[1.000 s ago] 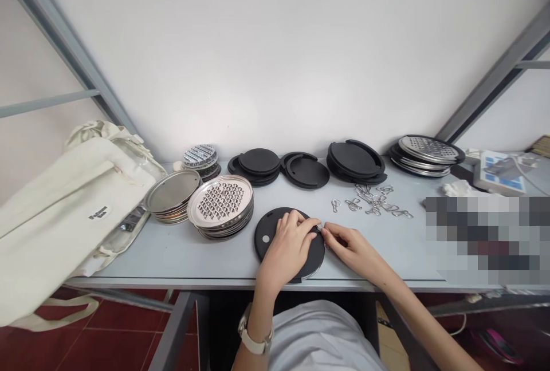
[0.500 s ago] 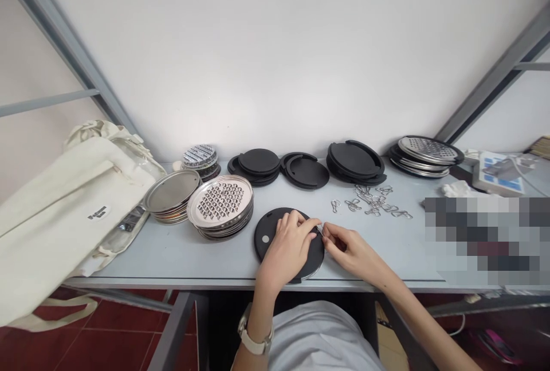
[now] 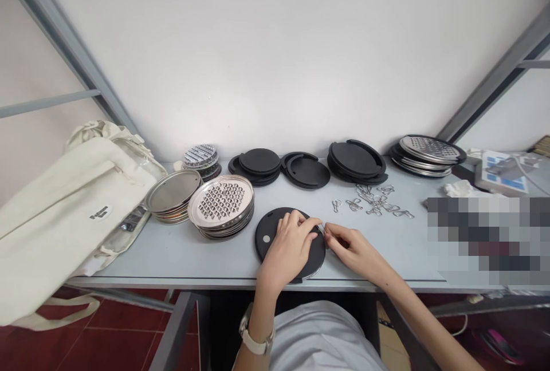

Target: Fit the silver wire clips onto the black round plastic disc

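Wire clip (image 3: 321, 227) looks pinched between the fingertips of the right hand (image 3: 350, 248), right at the rim of a black disc (image 3: 270, 238), its thin length slanting toward the left hand (image 3: 287, 252), which lies closer to the disc, fingers pressed down on it and reaching the same edge. Loose clips (image 3: 373, 202) lie beyond the right hand, and far left of the grip, a label (image 3: 101, 213) on a cloth bag (image 3: 64, 210) is too small to read.

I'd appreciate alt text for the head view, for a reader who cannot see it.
The left hand steadies a black round disc while the right hand pinches a small wire clip at its rim. More wire clips and stacked graters lie nearby.
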The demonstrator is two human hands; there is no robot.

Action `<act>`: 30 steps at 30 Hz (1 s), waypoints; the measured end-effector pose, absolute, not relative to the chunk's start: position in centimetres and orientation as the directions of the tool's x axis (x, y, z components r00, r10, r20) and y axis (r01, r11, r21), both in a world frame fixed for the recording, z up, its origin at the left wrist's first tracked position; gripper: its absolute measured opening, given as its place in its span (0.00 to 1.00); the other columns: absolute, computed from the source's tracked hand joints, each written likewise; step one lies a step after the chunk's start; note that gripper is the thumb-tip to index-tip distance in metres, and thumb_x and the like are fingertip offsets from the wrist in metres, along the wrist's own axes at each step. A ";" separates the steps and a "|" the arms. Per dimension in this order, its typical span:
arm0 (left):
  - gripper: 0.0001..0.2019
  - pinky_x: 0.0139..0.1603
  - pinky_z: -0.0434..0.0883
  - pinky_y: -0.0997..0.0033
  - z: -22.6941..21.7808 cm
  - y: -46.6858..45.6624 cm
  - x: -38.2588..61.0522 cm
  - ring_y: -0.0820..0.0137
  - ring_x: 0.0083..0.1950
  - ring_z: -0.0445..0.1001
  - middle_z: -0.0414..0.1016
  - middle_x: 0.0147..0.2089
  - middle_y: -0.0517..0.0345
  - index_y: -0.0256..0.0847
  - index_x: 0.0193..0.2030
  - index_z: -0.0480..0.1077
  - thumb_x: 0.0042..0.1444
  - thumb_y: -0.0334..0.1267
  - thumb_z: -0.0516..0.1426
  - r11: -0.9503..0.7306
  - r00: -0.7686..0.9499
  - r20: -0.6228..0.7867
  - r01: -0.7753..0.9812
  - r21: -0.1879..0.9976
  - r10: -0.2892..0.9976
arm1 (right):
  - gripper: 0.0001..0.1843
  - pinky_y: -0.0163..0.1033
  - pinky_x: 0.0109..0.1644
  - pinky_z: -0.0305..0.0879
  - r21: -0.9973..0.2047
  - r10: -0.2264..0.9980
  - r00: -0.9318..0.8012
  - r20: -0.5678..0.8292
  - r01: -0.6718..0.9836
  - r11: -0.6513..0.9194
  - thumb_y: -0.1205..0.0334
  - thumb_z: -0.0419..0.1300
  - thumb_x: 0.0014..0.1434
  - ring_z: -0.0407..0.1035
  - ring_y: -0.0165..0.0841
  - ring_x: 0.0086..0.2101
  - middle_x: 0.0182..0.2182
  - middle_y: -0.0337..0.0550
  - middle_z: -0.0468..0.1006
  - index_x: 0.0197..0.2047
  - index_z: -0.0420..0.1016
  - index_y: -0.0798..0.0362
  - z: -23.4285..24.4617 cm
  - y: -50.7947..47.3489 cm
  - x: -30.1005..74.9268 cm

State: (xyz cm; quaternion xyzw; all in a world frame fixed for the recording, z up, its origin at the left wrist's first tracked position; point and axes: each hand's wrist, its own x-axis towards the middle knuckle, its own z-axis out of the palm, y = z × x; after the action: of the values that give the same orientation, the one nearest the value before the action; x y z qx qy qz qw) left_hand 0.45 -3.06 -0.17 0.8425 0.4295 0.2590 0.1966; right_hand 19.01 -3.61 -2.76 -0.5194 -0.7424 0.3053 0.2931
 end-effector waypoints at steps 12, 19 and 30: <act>0.15 0.54 0.64 0.60 -0.4 -3.0 0.4 0.65 0.48 0.64 0.63 0.46 0.56 0.50 0.58 0.65 0.67 0.35 0.48 -0.552 0.492 0.274 0.616 0.561 0.827 | 0.16 0.33 0.27 0.47 -0.755 0.950 -0.291 0.116 0.595 0.274 0.59 0.47 0.64 0.49 0.28 0.24 0.21 0.31 0.52 0.25 0.50 0.50 -2.7 -3.5 19.0; 0.15 0.53 0.64 0.61 -0.4 -3.0 0.4 0.65 0.48 0.63 0.63 0.45 0.56 0.49 0.57 0.66 0.66 0.34 0.49 -0.550 0.492 0.269 0.618 0.562 0.828 | 0.17 0.33 0.27 0.48 -0.756 0.945 -0.307 0.117 0.589 0.285 0.56 0.46 0.66 0.50 0.28 0.24 0.22 0.32 0.53 0.25 0.51 0.51 -2.5 -3.6 19.0; 0.14 0.52 0.64 0.61 -0.2 -3.0 0.4 0.65 0.47 0.63 0.63 0.45 0.56 0.49 0.57 0.65 0.67 0.34 0.49 -0.553 0.496 0.267 0.622 0.554 0.826 | 0.18 0.34 0.28 0.48 -0.765 0.948 -0.302 0.100 0.587 0.267 0.54 0.45 0.67 0.49 0.28 0.24 0.22 0.32 0.53 0.26 0.52 0.51 -2.9 -3.6 19.1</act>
State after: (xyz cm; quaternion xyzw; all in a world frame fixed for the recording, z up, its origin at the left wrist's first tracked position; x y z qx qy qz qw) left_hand 0.40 -3.00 -0.23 0.8422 0.4300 0.2591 0.1966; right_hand 19.05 -3.60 -2.90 -0.5168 -0.7425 0.3154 0.2865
